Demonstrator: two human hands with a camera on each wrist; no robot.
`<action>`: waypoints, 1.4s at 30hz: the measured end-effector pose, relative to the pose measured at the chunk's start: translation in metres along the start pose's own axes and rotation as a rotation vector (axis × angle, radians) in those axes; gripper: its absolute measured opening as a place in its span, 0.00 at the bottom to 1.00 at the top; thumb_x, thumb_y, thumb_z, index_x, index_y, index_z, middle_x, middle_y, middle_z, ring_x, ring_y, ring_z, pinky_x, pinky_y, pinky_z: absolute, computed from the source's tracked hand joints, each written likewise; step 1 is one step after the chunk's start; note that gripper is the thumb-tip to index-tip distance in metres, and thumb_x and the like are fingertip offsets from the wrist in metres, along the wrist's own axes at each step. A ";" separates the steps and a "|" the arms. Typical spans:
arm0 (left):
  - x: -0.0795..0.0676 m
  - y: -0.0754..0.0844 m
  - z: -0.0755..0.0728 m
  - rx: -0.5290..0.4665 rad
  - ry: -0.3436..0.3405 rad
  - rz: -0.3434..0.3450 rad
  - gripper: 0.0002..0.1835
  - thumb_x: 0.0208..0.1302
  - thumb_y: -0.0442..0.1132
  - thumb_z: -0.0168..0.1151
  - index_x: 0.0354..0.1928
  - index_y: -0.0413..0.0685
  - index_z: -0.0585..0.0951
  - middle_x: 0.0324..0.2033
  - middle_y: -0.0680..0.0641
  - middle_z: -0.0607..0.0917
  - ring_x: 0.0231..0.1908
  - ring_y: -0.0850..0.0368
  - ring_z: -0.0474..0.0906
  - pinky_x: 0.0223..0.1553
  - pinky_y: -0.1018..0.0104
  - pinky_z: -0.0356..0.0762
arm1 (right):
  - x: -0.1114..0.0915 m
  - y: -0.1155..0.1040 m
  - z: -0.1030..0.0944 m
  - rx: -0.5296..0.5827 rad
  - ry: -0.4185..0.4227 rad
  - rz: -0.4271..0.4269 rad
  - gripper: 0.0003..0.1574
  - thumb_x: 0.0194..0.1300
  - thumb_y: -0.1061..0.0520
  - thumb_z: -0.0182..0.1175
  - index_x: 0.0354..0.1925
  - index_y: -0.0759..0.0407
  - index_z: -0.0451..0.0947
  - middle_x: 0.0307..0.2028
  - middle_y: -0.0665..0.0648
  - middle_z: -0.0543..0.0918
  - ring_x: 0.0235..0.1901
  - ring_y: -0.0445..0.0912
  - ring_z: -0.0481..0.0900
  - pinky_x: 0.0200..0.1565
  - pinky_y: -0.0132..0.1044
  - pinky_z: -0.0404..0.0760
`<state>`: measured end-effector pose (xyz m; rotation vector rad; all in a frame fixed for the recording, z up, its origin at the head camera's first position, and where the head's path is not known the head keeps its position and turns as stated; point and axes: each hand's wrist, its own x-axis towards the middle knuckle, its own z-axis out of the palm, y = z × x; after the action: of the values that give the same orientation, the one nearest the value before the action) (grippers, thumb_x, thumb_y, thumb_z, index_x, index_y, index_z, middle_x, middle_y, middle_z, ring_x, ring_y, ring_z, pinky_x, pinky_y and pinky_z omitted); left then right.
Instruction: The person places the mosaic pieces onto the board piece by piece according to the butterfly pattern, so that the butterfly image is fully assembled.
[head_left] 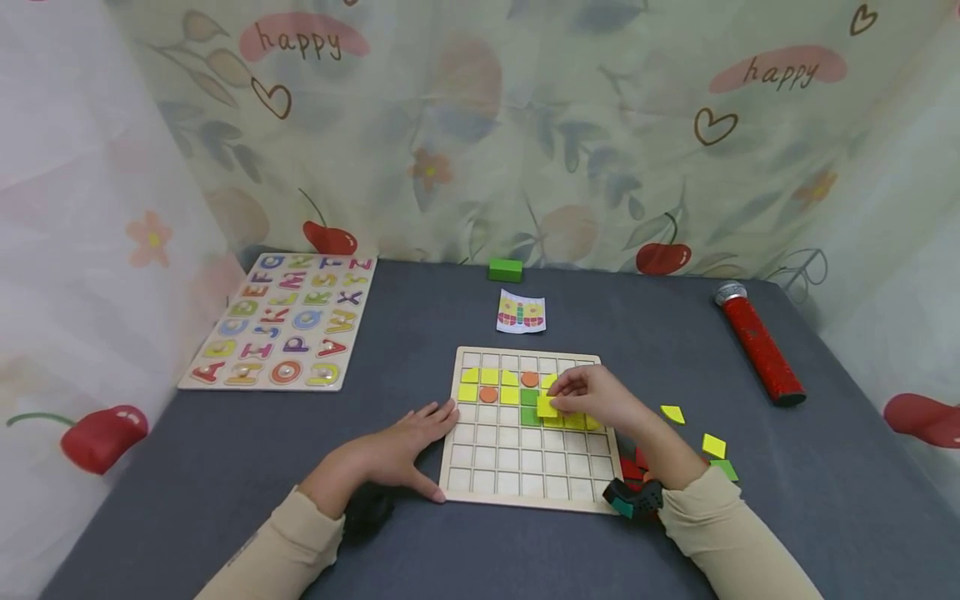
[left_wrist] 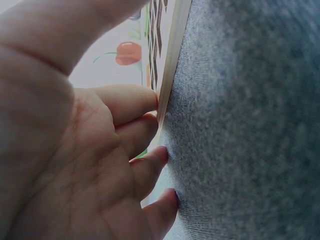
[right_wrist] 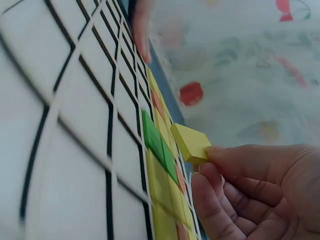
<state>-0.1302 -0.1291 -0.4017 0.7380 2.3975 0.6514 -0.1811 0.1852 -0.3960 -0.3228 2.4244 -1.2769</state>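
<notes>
A wooden grid board (head_left: pixel 491 492) lies on the dark cloth, with yellow, green and orange tiles in its upper rows. My right hand (head_left: pixel 603 404) pinches a yellow square tile (head_left: pixel 547 407) between thumb and finger. In the right wrist view that tile (right_wrist: pixel 189 142) is tilted just off the board, close to a green tile (right_wrist: pixel 157 142) set in the grid. Along the board's left edge rests my left hand (head_left: pixel 397 450), thumb spread toward the lower corner. The left wrist view shows its fingers (left_wrist: pixel 137 102) extended, some touching the board's side (left_wrist: pixel 174 55).
Loose yellow (head_left: pixel 714 447), green (head_left: pixel 724 469) and red tiles (head_left: pixel 632 469) lie by my right forearm. Behind the board are a butterfly pattern card (head_left: pixel 521 320) and a green block (head_left: pixel 506 270). An alphabet puzzle (head_left: pixel 285 371) lies left, a red microphone (head_left: pixel 761 350) right.
</notes>
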 end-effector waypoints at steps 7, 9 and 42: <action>0.002 0.001 0.000 -0.001 -0.012 0.008 0.57 0.46 0.54 0.72 0.73 0.50 0.48 0.74 0.53 0.44 0.73 0.49 0.36 0.72 0.49 0.36 | 0.020 -0.010 0.028 0.089 -0.025 0.012 0.09 0.59 0.63 0.63 0.36 0.69 0.78 0.30 0.58 0.81 0.27 0.42 0.79 0.35 0.34 0.82; 0.002 0.001 0.000 0.001 -0.012 0.006 0.57 0.46 0.54 0.72 0.73 0.50 0.48 0.74 0.53 0.44 0.73 0.50 0.36 0.72 0.49 0.36 | 0.023 -0.011 0.033 0.095 -0.026 -0.001 0.08 0.58 0.63 0.63 0.35 0.69 0.79 0.29 0.57 0.81 0.26 0.42 0.79 0.35 0.34 0.82; 0.000 0.002 0.000 -0.005 0.001 -0.003 0.57 0.46 0.54 0.73 0.73 0.49 0.49 0.74 0.52 0.44 0.73 0.49 0.36 0.71 0.48 0.36 | -0.058 0.042 -0.049 -0.029 0.163 0.089 0.22 0.60 0.51 0.63 0.45 0.68 0.80 0.37 0.59 0.84 0.33 0.46 0.81 0.39 0.35 0.81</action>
<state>-0.1294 -0.1276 -0.4003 0.7323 2.3965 0.6562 -0.1511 0.2667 -0.3929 -0.1215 2.5633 -1.2746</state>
